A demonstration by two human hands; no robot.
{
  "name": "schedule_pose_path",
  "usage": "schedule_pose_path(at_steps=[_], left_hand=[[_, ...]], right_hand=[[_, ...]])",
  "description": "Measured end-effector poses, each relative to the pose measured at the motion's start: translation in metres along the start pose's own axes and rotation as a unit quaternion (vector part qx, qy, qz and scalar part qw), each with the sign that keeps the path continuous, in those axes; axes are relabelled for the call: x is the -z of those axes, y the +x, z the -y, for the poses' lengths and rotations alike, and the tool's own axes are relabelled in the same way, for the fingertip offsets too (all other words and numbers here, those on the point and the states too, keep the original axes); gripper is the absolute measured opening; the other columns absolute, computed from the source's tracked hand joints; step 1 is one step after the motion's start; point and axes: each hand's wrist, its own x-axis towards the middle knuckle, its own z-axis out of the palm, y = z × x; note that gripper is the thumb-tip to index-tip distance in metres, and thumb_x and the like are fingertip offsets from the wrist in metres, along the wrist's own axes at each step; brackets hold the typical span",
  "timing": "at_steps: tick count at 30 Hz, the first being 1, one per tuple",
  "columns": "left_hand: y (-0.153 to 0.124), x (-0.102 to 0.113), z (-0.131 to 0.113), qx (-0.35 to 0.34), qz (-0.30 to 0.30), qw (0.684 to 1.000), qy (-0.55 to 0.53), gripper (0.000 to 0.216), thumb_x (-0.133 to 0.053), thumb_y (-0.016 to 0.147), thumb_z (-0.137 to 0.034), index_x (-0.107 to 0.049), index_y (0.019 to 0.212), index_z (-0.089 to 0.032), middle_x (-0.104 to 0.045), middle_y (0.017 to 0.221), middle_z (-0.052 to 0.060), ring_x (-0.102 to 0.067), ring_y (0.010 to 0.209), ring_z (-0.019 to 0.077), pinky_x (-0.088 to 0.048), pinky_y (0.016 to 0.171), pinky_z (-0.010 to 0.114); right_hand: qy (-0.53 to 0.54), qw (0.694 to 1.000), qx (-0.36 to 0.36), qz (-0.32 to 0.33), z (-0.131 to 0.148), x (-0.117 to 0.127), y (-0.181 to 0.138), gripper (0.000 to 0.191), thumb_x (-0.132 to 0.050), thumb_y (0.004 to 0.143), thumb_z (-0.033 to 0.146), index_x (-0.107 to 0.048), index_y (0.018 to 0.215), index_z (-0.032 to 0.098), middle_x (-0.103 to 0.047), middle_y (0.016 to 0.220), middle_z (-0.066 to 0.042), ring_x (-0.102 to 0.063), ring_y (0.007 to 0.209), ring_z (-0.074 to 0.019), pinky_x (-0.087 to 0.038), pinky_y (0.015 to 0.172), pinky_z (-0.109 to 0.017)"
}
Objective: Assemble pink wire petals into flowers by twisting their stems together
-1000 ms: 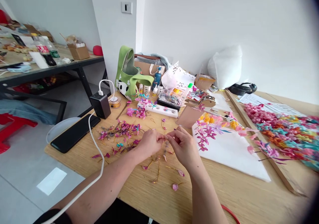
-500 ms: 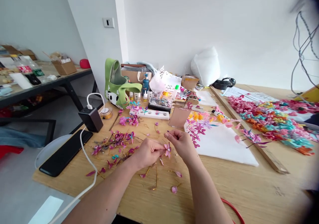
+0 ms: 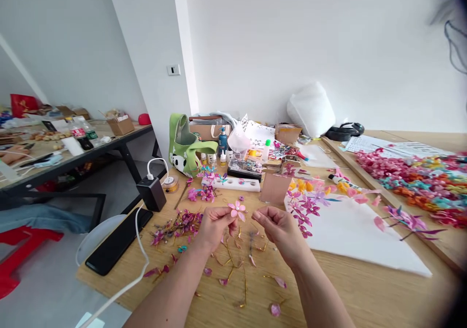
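My left hand (image 3: 216,227) pinches a pink artificial flower (image 3: 237,210), its petals open around a pale centre. A short way to the right, my right hand (image 3: 279,228) is closed with thumb and forefinger pressed together; anything between those fingertips is too small to make out. Below both hands lie loose petals on gold wire stems (image 3: 233,267). Beside my left wrist is a heap of purple-pink wired flowers (image 3: 184,223). A spray of magenta flowers (image 3: 305,216) rests on a white foam sheet (image 3: 350,238), right of my right hand.
A black phone (image 3: 118,240) and a charger (image 3: 151,194) with a white cable stand left. Behind are a green bag (image 3: 178,148), bottles (image 3: 223,143), a white holed block (image 3: 250,185) and a cardboard piece (image 3: 273,188). Colourful flowers (image 3: 412,182) lie right, past a wooden strip (image 3: 350,157).
The flower in my left hand has turned to face me more. My right hand has moved slightly away from it. The head view has tilted up and shifted left.
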Motion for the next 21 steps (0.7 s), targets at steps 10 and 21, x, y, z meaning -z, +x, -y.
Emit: schedule_pose_path(at_steps=[10, 21], left_hand=[[0.008, 0.004, 0.002, 0.048, -0.104, 0.993, 0.026, 0.028, -0.069, 0.063, -0.038, -0.06, 0.055, -0.012, -0.048, 0.047, -0.003, -0.04, 0.041, 0.0067, -0.028, 0.036, 0.019], [0.007, 0.007, 0.014, -0.066, -0.048, 0.898, 0.432, 0.032, -0.046, 0.079, -0.025, -0.052, 0.049, -0.015, -0.042, 0.046, -0.003, -0.04, 0.048, 0.0109, -0.027, 0.049, 0.023]], right_hand=[[-0.259, 0.946, 0.192, -0.01, -0.002, -0.029, -0.009, 0.026, -0.047, 0.087, 0.03, -0.061, 0.068, 0.018, -0.056, 0.054, 0.001, -0.05, 0.05, -0.0126, -0.032, 0.051, -0.021], [-0.412, 0.861, 0.296, 0.002, -0.01, -0.034, -0.013, 0.026, -0.04, 0.093, 0.021, -0.053, 0.07, 0.018, -0.059, 0.06, -0.002, -0.05, 0.049, -0.0127, -0.025, 0.05, -0.023]])
